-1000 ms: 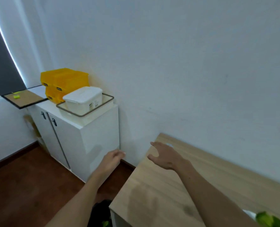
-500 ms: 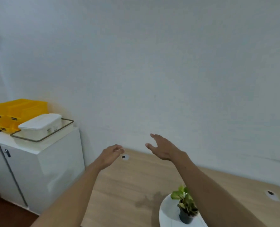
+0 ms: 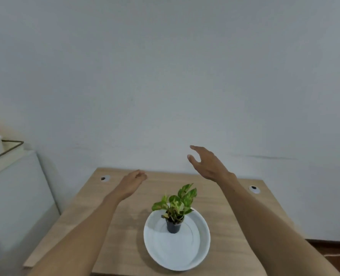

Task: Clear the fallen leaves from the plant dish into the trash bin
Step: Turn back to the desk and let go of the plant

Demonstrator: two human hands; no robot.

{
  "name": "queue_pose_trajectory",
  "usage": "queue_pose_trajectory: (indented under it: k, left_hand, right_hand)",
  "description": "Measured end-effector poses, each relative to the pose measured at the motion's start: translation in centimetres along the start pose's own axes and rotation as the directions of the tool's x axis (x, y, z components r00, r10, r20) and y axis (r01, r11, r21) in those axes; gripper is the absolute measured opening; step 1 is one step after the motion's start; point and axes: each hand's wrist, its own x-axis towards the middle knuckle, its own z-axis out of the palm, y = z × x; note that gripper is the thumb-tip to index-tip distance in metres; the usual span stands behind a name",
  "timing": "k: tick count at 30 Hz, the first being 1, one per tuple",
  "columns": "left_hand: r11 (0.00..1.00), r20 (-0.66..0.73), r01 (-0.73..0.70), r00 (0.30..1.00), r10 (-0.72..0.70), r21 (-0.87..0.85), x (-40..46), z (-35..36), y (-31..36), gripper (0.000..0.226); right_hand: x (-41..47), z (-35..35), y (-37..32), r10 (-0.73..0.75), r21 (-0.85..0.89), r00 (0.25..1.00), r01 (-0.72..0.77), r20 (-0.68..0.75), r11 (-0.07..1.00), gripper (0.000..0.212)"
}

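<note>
We note a light wooden rectangular surface [image 3: 221, 253] set against a plain pale wall [image 3: 165, 76]. On it sits a round white plastic plant dish [image 3: 177, 253], shallow with a raised rim, towards the near edge and roughly central between our forearms. Inside the dish, in its far half, stands a small black plastic pot [image 3: 173, 227], upright, holding a green-and-yellow variegated leafy plant [image 3: 177, 202]. We cannot make out any loose leaves on the white floor of the dish; it looks bare apart from the pot. The trash bin does not show in this view.

Our left hand [image 3: 131, 183] hangs above the far left part of the surface, fingers loosely curled inward, holding nothing and touching nothing. Our right hand [image 3: 207, 164] is raised higher, in front of the wall beyond the far edge, fingers spread and gently bent, thumb apart from them, likewise holding nothing. Both hands are well apart from the dish and the plant.

Two round white cable grommets are set into the surface near its far corners: one at left [image 3: 105, 178], one at right [image 3: 254, 189]. A white cabinet [image 3: 16, 196] stands just beside the surface on the left, carrying a thin metal-framed tray [image 3: 8, 150] at its top.
</note>
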Motion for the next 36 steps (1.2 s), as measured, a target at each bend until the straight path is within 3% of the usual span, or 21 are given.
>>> queue_pose_trajectory:
  k: [4, 8, 12, 16, 22, 26, 36]
  left_hand:
    - [0.998, -0.024, 0.068, 0.997, -0.068, 0.011, -0.7, 3.6, -3.7, 0.040]
    - [0.981, -0.021, 0.177, 0.984, -0.175, 0.083, -1.8, 6.9, -9.3, 0.045]
    - [0.969, 0.019, 0.193, 0.980, -0.199, 0.152, -3.5, 11.7, -14.1, 0.046]
    - [0.905, -0.005, 0.227, 0.970, -0.241, 0.359, -4.5, 15.4, -19.0, 0.052]
    - [0.766, -0.128, 0.229, 0.973, -0.190, 0.601, -4.4, 17.3, -24.4, 0.064]
    - [0.737, -0.081, 0.178, 0.983, -0.165, 0.653, -4.0, 19.1, -25.2, 0.075]
    - [0.653, -0.115, 0.156, 0.988, -0.105, 0.741, -4.1, 20.9, -26.9, 0.060]
  right_hand:
    - [-3.3, 1.3, 6.3, 0.103, 0.011, 0.993, -0.103, -0.052, 0.995, 0.050]
    - [-6.7, 5.4, 12.0, 0.220, 0.012, 0.975, -0.220, -0.020, 0.975, 0.048]
    - [-10.9, 10.8, 16.0, 0.311, 0.030, 0.950, -0.312, 0.031, 0.950, 0.044]
    - [-15.1, 16.3, 19.6, 0.396, -0.002, 0.914, -0.398, 0.092, 0.918, 0.043]
    - [-17.7, 21.8, 22.7, 0.421, -0.091, 0.897, -0.411, 0.137, 0.907, 0.045]
    - [-18.5, 25.1, 23.7, 0.384, -0.199, 0.912, -0.354, 0.144, 0.914, 0.062]
    - [-19.9, 28.3, 24.1, 0.492, -0.313, 0.862, -0.436, 0.125, 0.844, 0.061]
